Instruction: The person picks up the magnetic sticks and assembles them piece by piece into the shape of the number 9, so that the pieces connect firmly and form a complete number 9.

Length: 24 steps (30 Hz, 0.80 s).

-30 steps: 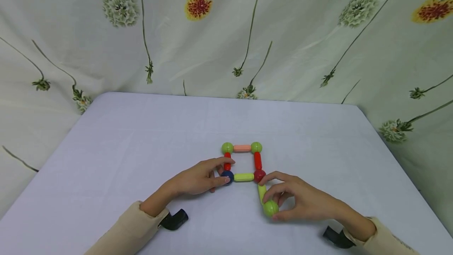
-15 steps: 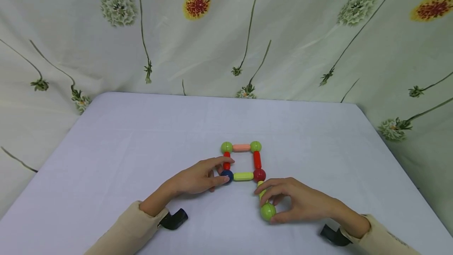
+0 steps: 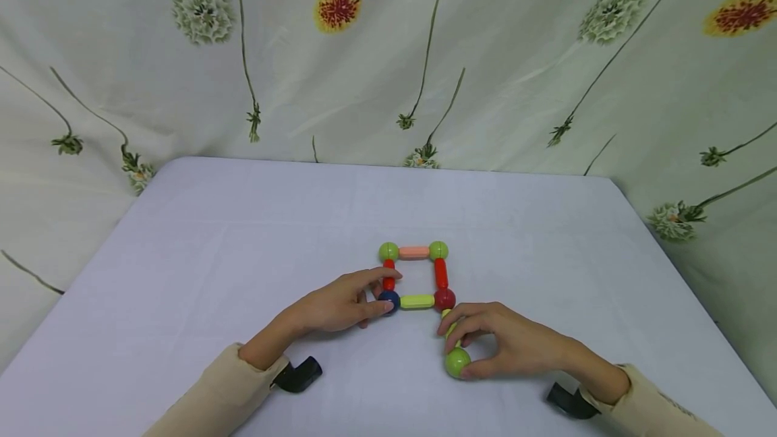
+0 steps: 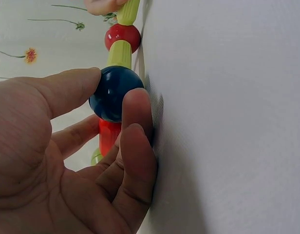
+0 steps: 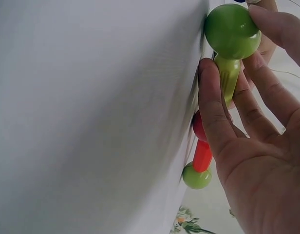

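On the table, a square of toy rods and balls lies flat in the head view. Its sides are a pink rod (image 3: 414, 253), a red rod (image 3: 441, 274) at right, another red rod (image 3: 388, 282) at left and a yellow-green rod (image 3: 417, 301). My left hand (image 3: 343, 302) holds the blue ball (image 4: 116, 93) at the near left corner between thumb and fingers. From the red ball (image 3: 444, 299), a second yellow-green rod (image 5: 228, 78) runs toward me to a green ball (image 3: 457, 362). My right hand (image 3: 510, 342) pinches this ball, fingers lying along the rod and partly hiding it.
Two more green balls, one at far left (image 3: 388, 251) and one at far right (image 3: 438, 250), form the back corners. A pale cloth covers the table (image 3: 243, 241). Behind it hangs a flower-patterned curtain (image 3: 376, 86). Dark camera mounts (image 3: 299, 375) sit at both wrists.
The right hand has shifted slightly left with the green ball, swinging the near rod more in line with the right side. Its fingers have slid onto the rod. The left hand stays put.
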Each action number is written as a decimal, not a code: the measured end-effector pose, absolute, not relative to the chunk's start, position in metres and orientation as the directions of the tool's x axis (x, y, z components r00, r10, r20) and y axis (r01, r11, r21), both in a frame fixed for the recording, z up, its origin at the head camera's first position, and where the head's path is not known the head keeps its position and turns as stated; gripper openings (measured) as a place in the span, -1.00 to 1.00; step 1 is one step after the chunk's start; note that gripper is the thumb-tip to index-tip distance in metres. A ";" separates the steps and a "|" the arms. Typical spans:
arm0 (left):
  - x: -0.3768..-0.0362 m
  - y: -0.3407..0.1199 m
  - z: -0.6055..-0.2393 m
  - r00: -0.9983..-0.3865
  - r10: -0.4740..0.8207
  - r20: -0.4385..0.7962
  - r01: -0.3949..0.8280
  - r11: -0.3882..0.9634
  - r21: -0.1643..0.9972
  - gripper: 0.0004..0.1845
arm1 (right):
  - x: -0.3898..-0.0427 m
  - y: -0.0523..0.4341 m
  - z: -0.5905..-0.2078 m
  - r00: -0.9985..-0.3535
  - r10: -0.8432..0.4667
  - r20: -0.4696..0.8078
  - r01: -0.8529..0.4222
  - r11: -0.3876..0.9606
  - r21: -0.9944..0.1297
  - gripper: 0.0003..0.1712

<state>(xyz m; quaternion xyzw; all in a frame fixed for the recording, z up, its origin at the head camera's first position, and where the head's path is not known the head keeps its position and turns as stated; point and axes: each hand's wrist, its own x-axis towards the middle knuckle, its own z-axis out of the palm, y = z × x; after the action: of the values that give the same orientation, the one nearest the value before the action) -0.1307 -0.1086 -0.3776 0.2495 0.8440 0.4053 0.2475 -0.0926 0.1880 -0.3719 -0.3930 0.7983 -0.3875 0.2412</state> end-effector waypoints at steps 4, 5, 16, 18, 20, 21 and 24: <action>-0.130 -0.109 -0.377 -0.758 0.618 -0.211 0.219 0.545 0.810 -0.47 | -0.092 0.188 -0.372 -0.575 -0.816 -0.060 -0.456 0.380 -0.805 -0.76; -0.130 -0.109 -0.377 -0.759 0.617 -0.209 0.219 0.544 0.810 -0.47 | -0.092 0.188 -0.372 -0.574 -0.817 -0.053 -0.460 0.375 -0.804 -0.76; -0.130 -0.110 -0.378 -0.783 0.592 -0.189 0.225 0.554 0.801 -0.42 | -0.094 0.185 -0.375 -0.586 -0.809 -0.034 -0.467 0.372 -0.802 -0.73; -0.130 -0.110 -0.378 -0.791 0.585 -0.179 0.235 0.561 0.794 -0.42 | -0.095 0.185 -0.375 -0.597 -0.801 -0.042 -0.462 0.387 -0.798 -0.71; -0.130 -0.109 -0.378 -0.797 0.579 -0.170 0.243 0.566 0.788 -0.42 | -0.095 0.185 -0.374 -0.605 -0.795 -0.046 -0.460 0.396 -0.795 -0.67; -0.130 -0.109 -0.377 -0.799 0.576 -0.170 0.242 0.568 0.787 -0.43 | -0.095 0.185 -0.373 -0.607 -0.793 -0.045 -0.460 0.397 -0.794 -0.64; -0.130 -0.109 -0.377 -0.801 0.573 -0.172 0.235 0.566 0.790 -0.43 | -0.096 0.186 -0.370 -0.609 -0.792 -0.034 -0.467 0.393 -0.792 -0.58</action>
<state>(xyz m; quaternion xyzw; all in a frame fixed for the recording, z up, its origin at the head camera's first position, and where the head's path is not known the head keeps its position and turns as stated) -0.1297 -0.1088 -0.3771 0.2349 0.8597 0.4021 0.2101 -0.0961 0.1863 -0.3700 -0.3898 0.8079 -0.3896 0.2088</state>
